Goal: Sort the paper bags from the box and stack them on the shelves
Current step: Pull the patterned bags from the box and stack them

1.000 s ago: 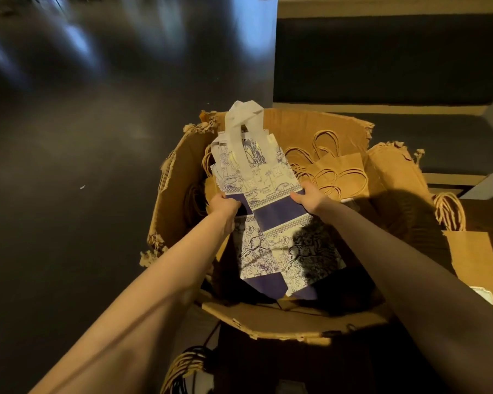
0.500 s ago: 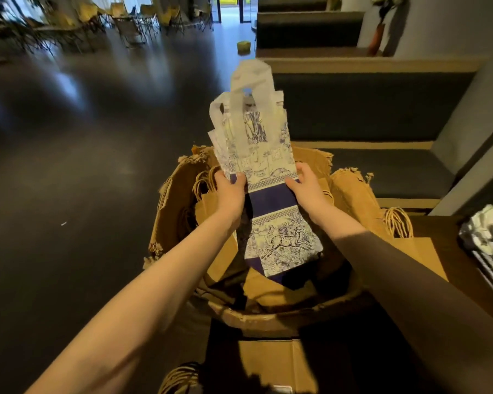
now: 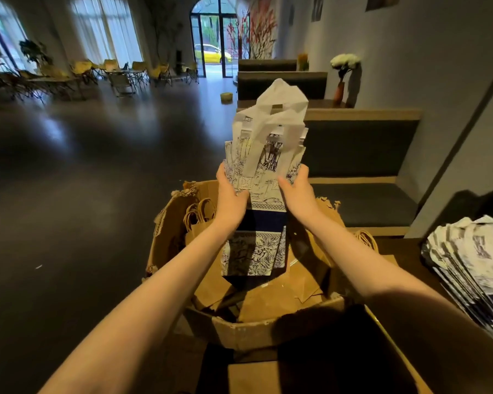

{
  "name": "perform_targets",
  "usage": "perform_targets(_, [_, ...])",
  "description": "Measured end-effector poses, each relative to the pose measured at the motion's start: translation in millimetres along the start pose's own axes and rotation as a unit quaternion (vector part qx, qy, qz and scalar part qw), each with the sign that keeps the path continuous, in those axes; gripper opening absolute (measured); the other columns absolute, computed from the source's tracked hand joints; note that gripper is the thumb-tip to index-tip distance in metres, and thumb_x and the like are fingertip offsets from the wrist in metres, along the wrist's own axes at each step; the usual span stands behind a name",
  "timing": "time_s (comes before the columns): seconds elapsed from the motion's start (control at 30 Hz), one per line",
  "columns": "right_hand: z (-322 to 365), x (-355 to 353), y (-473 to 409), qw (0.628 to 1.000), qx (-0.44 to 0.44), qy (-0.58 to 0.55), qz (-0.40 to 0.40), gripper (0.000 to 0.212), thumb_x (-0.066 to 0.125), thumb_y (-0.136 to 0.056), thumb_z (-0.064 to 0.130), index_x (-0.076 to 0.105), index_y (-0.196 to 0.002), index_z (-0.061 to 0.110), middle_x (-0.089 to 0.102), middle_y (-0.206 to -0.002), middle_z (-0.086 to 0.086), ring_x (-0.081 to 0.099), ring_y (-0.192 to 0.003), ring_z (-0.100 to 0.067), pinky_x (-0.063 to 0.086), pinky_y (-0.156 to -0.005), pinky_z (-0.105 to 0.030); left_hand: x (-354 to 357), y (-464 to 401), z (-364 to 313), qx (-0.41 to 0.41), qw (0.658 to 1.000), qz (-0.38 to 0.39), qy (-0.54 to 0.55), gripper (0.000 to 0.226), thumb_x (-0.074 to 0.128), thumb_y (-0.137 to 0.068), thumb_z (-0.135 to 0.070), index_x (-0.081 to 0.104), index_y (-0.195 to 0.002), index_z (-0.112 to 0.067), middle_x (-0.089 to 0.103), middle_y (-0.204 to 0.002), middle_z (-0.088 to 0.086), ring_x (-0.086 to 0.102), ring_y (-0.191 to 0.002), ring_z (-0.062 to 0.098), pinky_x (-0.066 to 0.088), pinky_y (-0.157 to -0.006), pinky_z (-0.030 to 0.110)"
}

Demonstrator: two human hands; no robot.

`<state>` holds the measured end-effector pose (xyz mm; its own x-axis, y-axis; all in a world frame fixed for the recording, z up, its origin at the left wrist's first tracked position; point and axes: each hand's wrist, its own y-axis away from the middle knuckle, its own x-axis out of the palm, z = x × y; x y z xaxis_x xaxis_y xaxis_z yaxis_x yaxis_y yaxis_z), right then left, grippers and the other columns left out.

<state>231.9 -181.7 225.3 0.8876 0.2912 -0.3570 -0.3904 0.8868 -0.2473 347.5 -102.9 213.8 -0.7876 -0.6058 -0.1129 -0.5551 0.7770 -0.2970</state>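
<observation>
The biggest change is the lift: a second ago you had the bundle of printed bags (image 3: 264, 194) lying low and slanted inside the box (image 3: 268, 331); now you hold it nearly upright, its white handles (image 3: 273, 115) well above the box rim and only its bottom edge down at the level of the brown bags (image 3: 239, 297) left inside. Your view has risen with it, from the box interior to the room and the dark benches (image 3: 359, 149) ahead.

That puts you, I judge, at the end of the picking-out step: the printed bags are separated from the brown ones and clear enough to carry away.

Next in size is the stack of matching printed bags (image 3: 473, 260) that has come into view at your right, lying on a dark surface beside the box. It looks like the pile this bundle belongs with, so the likely move is a swing to the right; whether that surface is one of the shelves I cannot tell.

Your grip has shifted upward. Your left hand (image 3: 231, 197) and right hand (image 3: 299, 194) once pinched the bundle at the dark blue band; now both are clenched on its side edges above that band, thumbs across the printed face.

Smallest point: the bundle holds several bags, their tops fanned slightly apart. Keep the squeeze even, or an inner one could slip back into the box.
</observation>
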Motion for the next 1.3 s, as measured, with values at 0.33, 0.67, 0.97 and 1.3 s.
perform_targets(0.33, [3,-9,-1,0.996,-0.039,-0.001,-0.081,0.028,0.058,-0.092,0.02,0.047,-0.114,0.006,0.057,-0.112,-0.007,0.054,-0.1,-0.018,0.039,-0.075,-0.023,-2,1,-7,-0.01,0.999,-0.025,-0.047,0.054,0.055,-0.092,-0.007,0.023,-0.136,-0.011,0.046,-0.137,0.009,0.046,-0.124,0.021,0.039,-0.103,0.037])
perform_targets(0.67, [0,-18,-1,0.995,-0.066,0.078,-0.018,0.024,0.048,-0.097,0.023,0.06,-0.111,0.007,0.061,-0.11,-0.008,0.056,-0.102,-0.02,0.042,-0.08,-0.029,-6,-1,-9,-0.044,0.998,0.045,-0.01,0.056,0.061,-0.089,-0.011,0.026,-0.133,-0.008,0.047,-0.119,-0.001,0.049,-0.113,0.016,0.042,-0.092,0.029])
perform_targets(0.97, [-10,0,-1,0.997,0.055,-0.011,0.047,0.055,0.055,-0.094,0.027,0.028,-0.139,0.01,0.052,-0.133,-0.008,0.051,-0.121,-0.023,0.043,-0.102,-0.042,-3,2,-8,0.02,1.0,-0.011,-0.009,0.049,0.053,-0.09,0.0,0.032,-0.133,-0.013,0.05,-0.115,-0.004,0.05,-0.112,0.014,0.043,-0.099,0.036])
perform_targets(1.3, [-22,6,12,0.995,0.014,-0.009,0.102,0.047,0.043,-0.098,0.005,0.023,-0.14,0.009,0.042,-0.136,-0.001,0.039,-0.126,-0.013,0.033,-0.103,-0.026,-4,2,17,0.002,1.0,0.007,-0.017,0.057,0.057,-0.089,-0.002,0.022,-0.133,-0.007,0.04,-0.127,0.001,0.041,-0.119,0.011,0.037,-0.097,0.022])
